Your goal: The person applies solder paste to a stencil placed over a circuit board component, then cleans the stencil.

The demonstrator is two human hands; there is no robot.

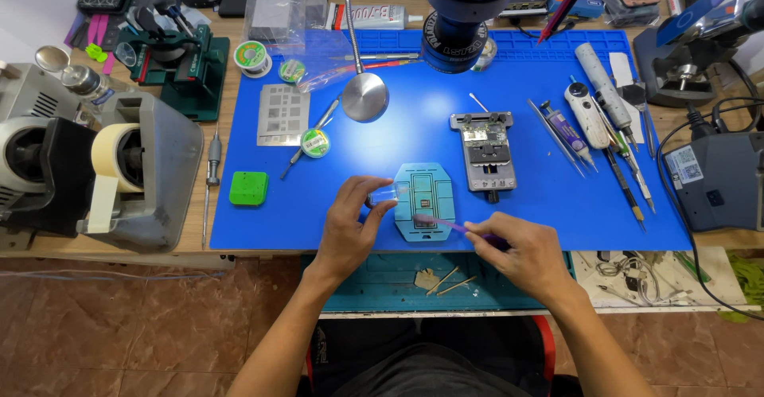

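On blue mat (414, 138), teal plate (424, 200) pinched at left grip (350, 226), purple brush (450, 224) in right grip (521, 252)

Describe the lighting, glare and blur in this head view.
Head view: a bright pool of light whitens the blue mat below the microscope; the mat's edges look darker; both the left hand and right hand look sharp; bench edges bow slightly.

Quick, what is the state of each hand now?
Left hand: closed on a small clear piece at the teal plate.
Right hand: closed on a purple brush.
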